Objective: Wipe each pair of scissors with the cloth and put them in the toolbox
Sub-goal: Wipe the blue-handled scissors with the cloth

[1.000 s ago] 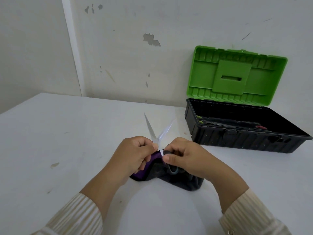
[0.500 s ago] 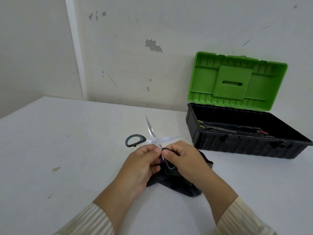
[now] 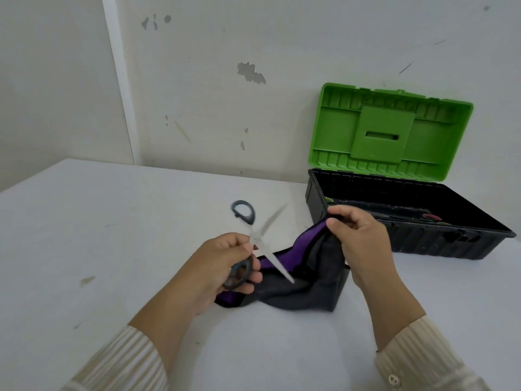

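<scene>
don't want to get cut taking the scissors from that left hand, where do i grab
Probably the scissors' free grey handle loop, approached from the far left: it stands clear above the left hand, while both open blades fan out to the right.

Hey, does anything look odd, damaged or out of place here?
The wall has a chipped paint patch, and the table bears a small stain. The scissors gape open in the left hand. Nothing spilled.
</scene>
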